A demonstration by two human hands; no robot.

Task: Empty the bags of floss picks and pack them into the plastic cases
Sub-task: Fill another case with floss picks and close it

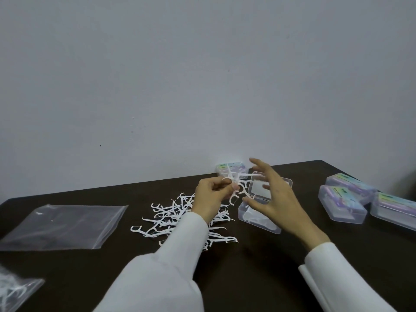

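— What's happening at the dark table (258, 278)?

— A person in white sleeves is mid-pack. Nearest, at the left edge, lies a bag (13, 291) with floss picks inside, not yet emptied. Beyond it an emptied clear bag (60, 226) lies flat.

— And the hands?

— The left hand (210, 199) pinches a small bunch of floss picks (234, 186) between thumb and fingertips, raised above the loose pile (180, 221) spilled on the table. The right hand (273, 199) hovers over the open plastic case (258, 218), fingers spread apart, holding nothing.

— So which step?

— Loading, I'd judge. A few picks already lie in the case's tray, its lid (262, 188) swung back. The next move likely calls for squaring the bunch so the picks lie the same way, then lowering them in.

— Anything in the way?

— The picks tangle easily, and the right hand partly covers the tray. To the right stand three filled cases (351, 203), shut; a fourth case (231, 168) sits farther back near the wall (202, 75).
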